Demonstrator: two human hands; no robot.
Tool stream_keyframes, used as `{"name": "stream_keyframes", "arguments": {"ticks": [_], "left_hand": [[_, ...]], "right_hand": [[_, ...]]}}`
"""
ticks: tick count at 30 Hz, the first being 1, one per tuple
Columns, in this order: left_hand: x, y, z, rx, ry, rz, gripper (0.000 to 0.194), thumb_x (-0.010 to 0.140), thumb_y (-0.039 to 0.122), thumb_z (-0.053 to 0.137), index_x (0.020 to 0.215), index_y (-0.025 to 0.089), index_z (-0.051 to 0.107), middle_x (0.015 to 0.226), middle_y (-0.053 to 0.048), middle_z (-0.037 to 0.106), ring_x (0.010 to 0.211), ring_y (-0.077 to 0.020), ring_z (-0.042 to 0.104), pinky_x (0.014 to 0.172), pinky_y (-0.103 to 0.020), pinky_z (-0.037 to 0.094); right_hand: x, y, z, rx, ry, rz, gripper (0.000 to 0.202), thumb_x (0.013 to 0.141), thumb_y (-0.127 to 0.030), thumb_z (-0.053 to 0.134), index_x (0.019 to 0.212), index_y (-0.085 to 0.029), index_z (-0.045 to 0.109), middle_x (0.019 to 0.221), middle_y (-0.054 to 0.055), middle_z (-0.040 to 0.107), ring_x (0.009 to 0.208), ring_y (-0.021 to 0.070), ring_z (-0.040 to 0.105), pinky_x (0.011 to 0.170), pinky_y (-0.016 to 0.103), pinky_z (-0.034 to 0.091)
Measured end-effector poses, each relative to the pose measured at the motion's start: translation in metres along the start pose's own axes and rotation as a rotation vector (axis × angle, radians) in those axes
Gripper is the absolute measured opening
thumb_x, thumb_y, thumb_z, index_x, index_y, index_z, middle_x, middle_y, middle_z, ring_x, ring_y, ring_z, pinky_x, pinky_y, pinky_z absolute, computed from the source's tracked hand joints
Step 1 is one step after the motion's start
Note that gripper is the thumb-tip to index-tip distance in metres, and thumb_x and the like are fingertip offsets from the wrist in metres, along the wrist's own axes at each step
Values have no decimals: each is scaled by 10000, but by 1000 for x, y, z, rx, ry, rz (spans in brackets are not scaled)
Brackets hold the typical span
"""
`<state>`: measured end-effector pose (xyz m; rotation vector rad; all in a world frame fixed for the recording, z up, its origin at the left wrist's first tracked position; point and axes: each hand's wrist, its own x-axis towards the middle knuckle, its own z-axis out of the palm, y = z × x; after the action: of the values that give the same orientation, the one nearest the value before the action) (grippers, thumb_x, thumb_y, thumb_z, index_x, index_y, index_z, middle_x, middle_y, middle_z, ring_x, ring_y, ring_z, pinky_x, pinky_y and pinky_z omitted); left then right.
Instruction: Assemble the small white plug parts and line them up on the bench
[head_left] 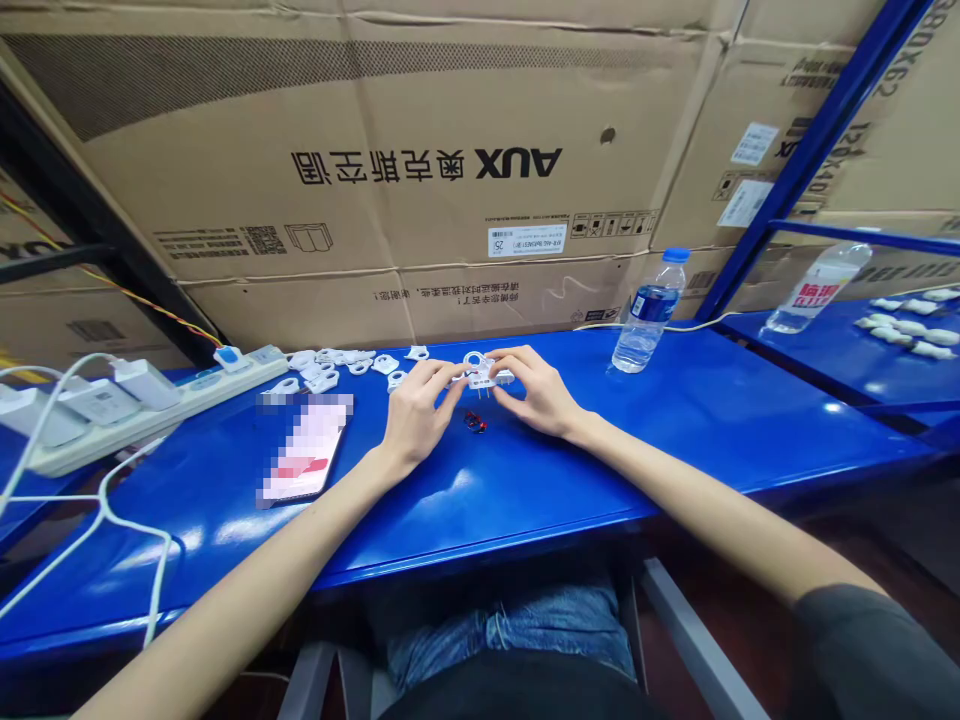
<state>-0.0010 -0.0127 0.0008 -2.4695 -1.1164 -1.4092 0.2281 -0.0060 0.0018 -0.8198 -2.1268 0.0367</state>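
Observation:
Both hands meet above the middle of the blue table. My left hand (420, 412) pinches the left side of a small white plastic part (480, 371), which has a ring at its top and metal pins pointing down. My right hand (536, 392) grips the same part from the right, fingertips closed on its edge. Just below the part, a small red and black wire bundle (475, 422) lies on the table. Several similar white ringed pieces (321, 378) lie in a loose pile behind and left of my left hand.
A phone (309, 450) lies left on the blue table (480, 520). A power strip (187, 395) with chargers and white cables runs along the far left. A water bottle (649, 315) stands back right, before large cardboard (420, 90).

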Motion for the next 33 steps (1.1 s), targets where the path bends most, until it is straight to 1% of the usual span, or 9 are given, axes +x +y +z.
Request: {"name": "stream_keyframes", "arguments": {"ticks": [3, 5, 8, 10, 14, 18, 21, 28, 33], "left_hand": [[1, 0, 0, -3, -49, -12, 217, 1039, 294, 519, 1092, 222, 717, 1026, -64, 728, 972, -211, 687, 878, -363, 561], [1, 0, -1, -23, -155, 0, 179, 1002, 271, 539, 1004, 218, 710, 993, -58, 713, 938, -210, 678, 861, -361, 557], [1, 2, -4, -104, -391, 60, 137, 946, 250, 566, 974, 228, 698, 1002, -58, 699, 940, -219, 665, 871, -380, 554], [1, 4, -5, -151, -512, 94, 129, 912, 228, 578, 967, 233, 694, 1004, -59, 696, 960, -228, 655, 891, -391, 547], [0, 8, -7, -176, -609, 91, 131, 840, 195, 609, 946, 231, 678, 1000, -53, 700, 968, -236, 638, 878, -383, 536], [0, 6, -7, -176, -608, 97, 143, 826, 178, 598, 938, 230, 670, 964, -40, 707, 939, -229, 636, 857, -379, 534], [1, 3, -6, -161, -593, 105, 145, 836, 173, 575, 927, 227, 675, 934, -42, 711, 918, -226, 640, 836, -375, 535], [2, -1, -4, -124, -527, 116, 134, 882, 167, 555, 869, 226, 674, 876, -38, 711, 885, -220, 626, 828, -373, 521], [3, 1, -4, -158, -417, 62, 113, 895, 164, 573, 899, 227, 667, 902, -27, 730, 885, -216, 642, 881, -397, 518]], "right_hand": [[4, 10, -7, -72, -15, 46, 128, 990, -276, 568, 1096, -249, 633, 1329, 74, 693, 1237, 257, 603, 1086, 438, 491], [6, 22, -16, -158, -48, 105, 140, 998, -299, 557, 1105, -246, 630, 1334, 75, 693, 1252, 267, 586, 1087, 434, 478], [7, 44, -33, -310, -121, 238, 178, 1001, -312, 547, 1142, -226, 614, 1317, 89, 698, 1236, 284, 586, 1057, 427, 481], [4, 58, -43, -362, -141, 307, 193, 992, -314, 552, 1138, -203, 614, 1228, 121, 724, 1159, 318, 616, 997, 450, 498], [-2, 75, -57, -514, -265, 501, 212, 991, -324, 555, 1156, -203, 613, 1141, 146, 738, 1095, 344, 651, 904, 426, 503], [-5, 78, -58, -534, -412, 611, 193, 999, -347, 570, 1136, -223, 624, 1100, 127, 751, 1038, 316, 687, 821, 363, 493], [-6, 80, -57, -522, -478, 671, 171, 985, -342, 607, 1120, -241, 633, 1061, 97, 760, 983, 284, 702, 771, 325, 479], [-6, 82, -54, -515, -469, 663, 171, 954, -269, 631, 1120, -241, 663, 1118, 96, 762, 1029, 286, 699, 784, 330, 500], [-5, 76, -51, -490, -416, 556, 314, 950, -172, 557, 1248, -213, 648, 1283, 124, 714, 1173, 313, 651, 926, 397, 522]]}}
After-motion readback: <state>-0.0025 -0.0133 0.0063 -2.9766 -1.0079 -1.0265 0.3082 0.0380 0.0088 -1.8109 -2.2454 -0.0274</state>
